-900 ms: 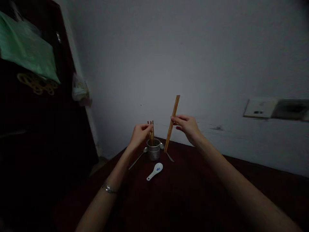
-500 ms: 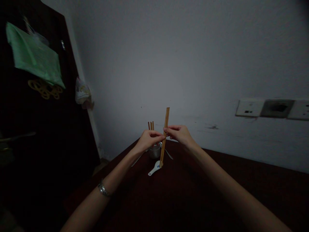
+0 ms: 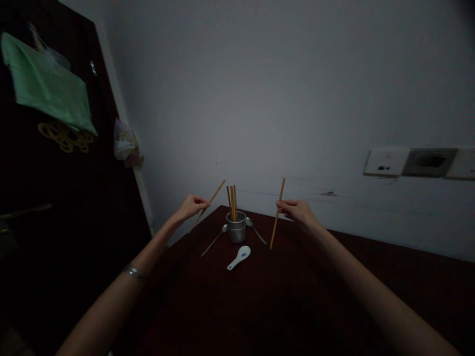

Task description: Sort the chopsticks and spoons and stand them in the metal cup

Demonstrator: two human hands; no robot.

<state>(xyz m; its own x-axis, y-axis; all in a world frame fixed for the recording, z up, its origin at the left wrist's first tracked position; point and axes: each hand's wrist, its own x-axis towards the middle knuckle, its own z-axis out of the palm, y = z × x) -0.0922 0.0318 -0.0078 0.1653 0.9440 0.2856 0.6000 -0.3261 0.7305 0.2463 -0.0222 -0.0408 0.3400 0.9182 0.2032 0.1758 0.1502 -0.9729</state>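
Chopsticks that half a second ago stood side by side between both hands are now parted, one to each side of the metal cup [image 3: 236, 233]. The left hand [image 3: 193, 205] has drawn away from the right and is out at ten o'clock from the cup, its thumb and fingertips pinched closed on the left chopstick [image 3: 217, 191]. That stick leans, its top toward one o'clock and its lower end toward seven.

The right hand [image 3: 298, 211] has also swung outward, to about two o'clock from the cup, and pinches the right chopstick [image 3: 275, 224] above its middle, thumb and fingertips together. This one is nearly upright, top just past twelve; from where I stand I can't tell whether its lower end touches the table [image 3: 230, 306].

With the left hand out of the way, the cup shows whole again, between the two hands and lower than both. More chopsticks [image 3: 232, 201] stand in it, at least three by their tops, much as they did before.

Around the cup lie a long-handled metal spoon [image 3: 224, 228], its bowl at nine o'clock and its handle running out to eight; another metal spoon [image 3: 249, 223], bowl at two, handle trailing to four; and, at six, the white soup spoon [image 3: 243, 252], now uncovered by the chopsticks.
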